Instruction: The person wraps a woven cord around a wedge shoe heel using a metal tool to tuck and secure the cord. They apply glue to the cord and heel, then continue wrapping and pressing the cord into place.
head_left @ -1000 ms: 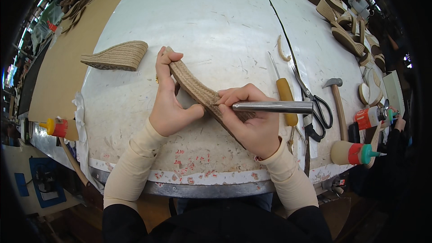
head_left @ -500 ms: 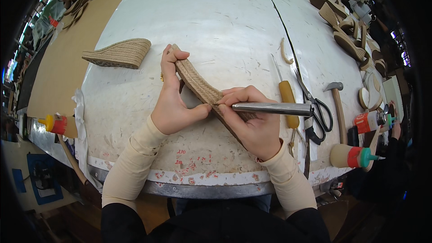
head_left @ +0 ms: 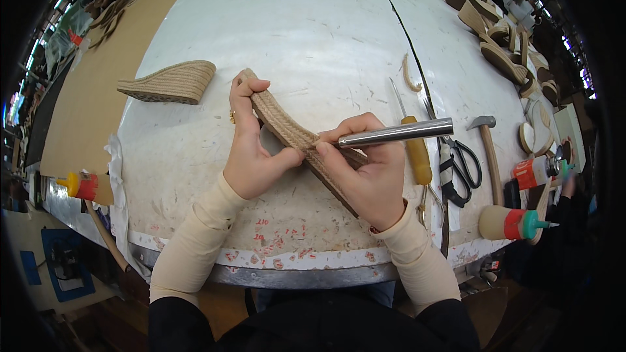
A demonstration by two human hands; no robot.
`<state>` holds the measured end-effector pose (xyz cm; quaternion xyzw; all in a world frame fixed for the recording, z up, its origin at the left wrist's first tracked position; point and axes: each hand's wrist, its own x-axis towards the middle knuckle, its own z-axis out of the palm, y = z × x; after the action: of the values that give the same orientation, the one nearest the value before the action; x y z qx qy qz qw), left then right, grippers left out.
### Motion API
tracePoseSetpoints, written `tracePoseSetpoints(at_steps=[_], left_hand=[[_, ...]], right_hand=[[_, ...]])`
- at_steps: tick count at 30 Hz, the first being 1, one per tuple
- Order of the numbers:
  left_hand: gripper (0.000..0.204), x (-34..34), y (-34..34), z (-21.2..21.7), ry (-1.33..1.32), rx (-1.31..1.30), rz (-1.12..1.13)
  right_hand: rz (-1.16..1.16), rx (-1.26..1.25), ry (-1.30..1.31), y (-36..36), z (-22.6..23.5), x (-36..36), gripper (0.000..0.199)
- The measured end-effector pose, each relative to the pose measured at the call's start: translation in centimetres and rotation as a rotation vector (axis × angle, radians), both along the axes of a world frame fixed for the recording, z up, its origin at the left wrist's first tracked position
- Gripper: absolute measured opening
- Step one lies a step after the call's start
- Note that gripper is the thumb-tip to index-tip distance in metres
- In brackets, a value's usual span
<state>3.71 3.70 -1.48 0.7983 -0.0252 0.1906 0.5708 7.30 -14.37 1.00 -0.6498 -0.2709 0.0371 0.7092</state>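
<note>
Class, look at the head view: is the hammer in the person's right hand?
No. The right hand grips a metal rod against the jute sole, while the hammer lies untouched on the table.

Right hand (head_left: 372, 173) is hiding the woven sole's (head_left: 287, 127) near end & the metal tool's (head_left: 398, 133) tip; far-right soles (head_left: 495, 32) are blurring toward the rim.
</note>
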Motion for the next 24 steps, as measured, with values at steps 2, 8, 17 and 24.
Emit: tracePoseSetpoints(at_steps=[2,8,17,24], left_hand=[[0.090,0.02,0.47,0.03,0.015,-0.004,-0.037],[0.091,0.13,0.45,-0.11,0.034,-0.139,-0.063],[0.087,0.04,0.00,-0.20,-0.001,-0.025,0.012],[0.086,0.15,-0.01,-0.46,-0.033,-0.009,0.016]], right_hand=[[0.006,-0.037,-0.018,-0.11,-0.04,0.07,0.008],[0.057,-0.167,-0.035,-0.45,-0.42,0.37,0.014],[0.055,-0.109,-0.027,-0.37,-0.54,0.30,0.015],[0.069,-0.169,-0.033,-0.36,-0.94,0.19,0.015]])
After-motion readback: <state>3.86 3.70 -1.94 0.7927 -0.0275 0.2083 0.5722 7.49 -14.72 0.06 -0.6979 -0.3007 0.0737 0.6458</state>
